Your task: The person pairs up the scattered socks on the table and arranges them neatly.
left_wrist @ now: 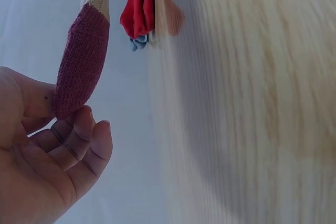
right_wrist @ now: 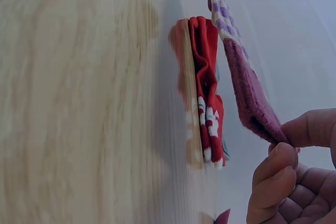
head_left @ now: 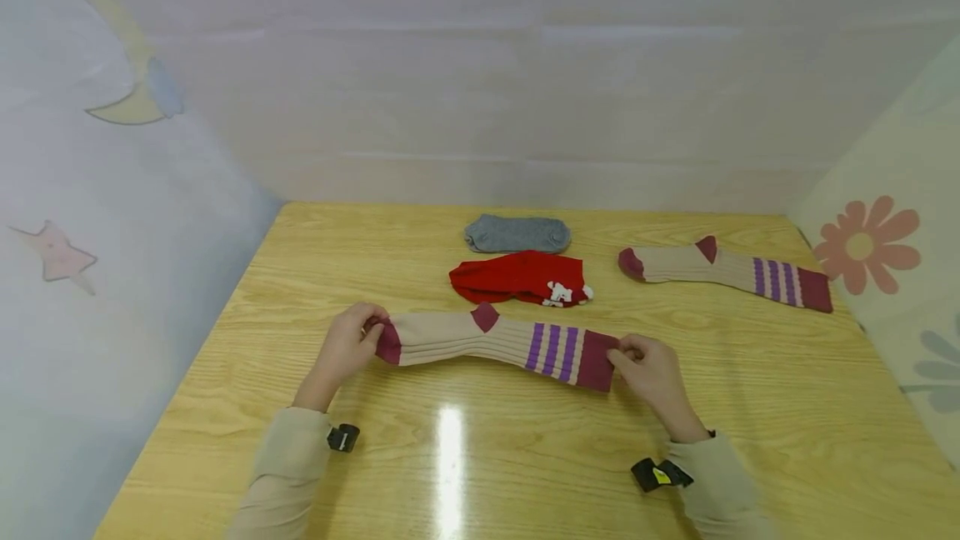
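A long beige sock [head_left: 450, 336] with a maroon toe, heel and cuff and purple stripes stretches between my two hands. My left hand [head_left: 348, 348] pinches its maroon toe [left_wrist: 83, 61]. At the other end my right hand [head_left: 651, 369] pinches a corner of the maroon cuff [right_wrist: 252, 90] between thumb and fingers. Both wrist views show the sock held up off the table. Just behind it lies a red sock pair [head_left: 517, 276] with a white animal figure, and behind that a folded grey sock pair [head_left: 517, 235].
A matching beige and maroon striped sock [head_left: 727, 269] lies flat at the back right of the wooden table [head_left: 375, 473]. Pale cloth walls [head_left: 480, 107] with printed figures stand at the back and both sides.
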`<state>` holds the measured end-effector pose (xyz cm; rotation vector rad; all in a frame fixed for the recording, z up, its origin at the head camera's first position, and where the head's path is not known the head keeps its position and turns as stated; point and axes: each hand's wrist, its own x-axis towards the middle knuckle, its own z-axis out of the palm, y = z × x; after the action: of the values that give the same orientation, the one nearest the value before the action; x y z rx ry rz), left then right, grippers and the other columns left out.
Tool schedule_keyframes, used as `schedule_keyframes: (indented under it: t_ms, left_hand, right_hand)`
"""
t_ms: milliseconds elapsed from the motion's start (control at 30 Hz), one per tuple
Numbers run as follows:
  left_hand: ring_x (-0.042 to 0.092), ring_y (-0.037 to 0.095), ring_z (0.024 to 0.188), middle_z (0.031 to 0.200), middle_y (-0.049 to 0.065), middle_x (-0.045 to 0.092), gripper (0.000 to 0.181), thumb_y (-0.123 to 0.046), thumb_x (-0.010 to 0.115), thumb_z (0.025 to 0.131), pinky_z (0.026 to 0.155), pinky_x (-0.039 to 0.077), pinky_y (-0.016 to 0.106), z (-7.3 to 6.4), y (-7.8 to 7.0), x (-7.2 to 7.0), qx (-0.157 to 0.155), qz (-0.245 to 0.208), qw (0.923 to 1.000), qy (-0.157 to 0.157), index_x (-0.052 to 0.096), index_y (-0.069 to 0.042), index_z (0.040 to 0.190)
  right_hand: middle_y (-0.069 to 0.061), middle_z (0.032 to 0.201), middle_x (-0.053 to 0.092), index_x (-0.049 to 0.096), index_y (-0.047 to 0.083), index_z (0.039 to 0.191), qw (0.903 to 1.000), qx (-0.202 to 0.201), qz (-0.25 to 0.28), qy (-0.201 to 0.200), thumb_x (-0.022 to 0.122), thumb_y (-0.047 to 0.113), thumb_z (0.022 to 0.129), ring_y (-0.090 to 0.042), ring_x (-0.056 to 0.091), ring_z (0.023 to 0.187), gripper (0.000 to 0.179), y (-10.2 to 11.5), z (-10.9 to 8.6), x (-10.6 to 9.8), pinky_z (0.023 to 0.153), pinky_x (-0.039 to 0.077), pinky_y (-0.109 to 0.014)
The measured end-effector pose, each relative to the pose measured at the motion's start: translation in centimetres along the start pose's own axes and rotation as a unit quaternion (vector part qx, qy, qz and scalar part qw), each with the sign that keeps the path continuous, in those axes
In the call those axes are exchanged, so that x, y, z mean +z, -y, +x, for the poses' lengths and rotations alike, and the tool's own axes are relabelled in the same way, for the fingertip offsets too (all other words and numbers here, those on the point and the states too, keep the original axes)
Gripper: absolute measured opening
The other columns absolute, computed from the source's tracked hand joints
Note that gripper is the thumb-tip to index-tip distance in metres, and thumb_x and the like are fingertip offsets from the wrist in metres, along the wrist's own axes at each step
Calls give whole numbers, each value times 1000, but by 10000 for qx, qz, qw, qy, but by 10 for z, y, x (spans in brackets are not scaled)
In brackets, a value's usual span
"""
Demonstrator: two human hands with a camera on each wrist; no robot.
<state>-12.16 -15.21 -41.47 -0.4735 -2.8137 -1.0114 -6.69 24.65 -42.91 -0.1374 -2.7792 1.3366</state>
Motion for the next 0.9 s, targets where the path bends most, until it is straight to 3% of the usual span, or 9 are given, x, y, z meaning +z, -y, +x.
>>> schedule_keyframes:
  t_ms: [400,633,900]
  left_hand:
    - [51,20,71,82,13,58,10,9,57,82,61,44,33,7,-9,16,198,-226,9995,-23,61,2,88]
    - [49,17,69,79,7,56,10,9,57,82,60,44,31,10,-12,26,273,-357,9989,111,61,1,87]
    - [49,18,70,79,7,56,13,11,56,82,61,43,31,11,-17,34,245,-520,9982,147,61,0,87]
  right_hand:
    - [-6,60,57,64,-5,83,9998,120,-130,1,59,9,84,-15,53,49,14,-12,-2,-14,44,40,-24]
    - [-6,59,57,63,-4,81,9996,162,-243,-44,57,8,85,-20,55,50,14,-17,-1,-22,43,39,-25]
    - [-9,57,56,62,-3,78,9996,155,-241,-49,57,10,85,-15,50,47,15,-21,-2,-28,42,36,-25]
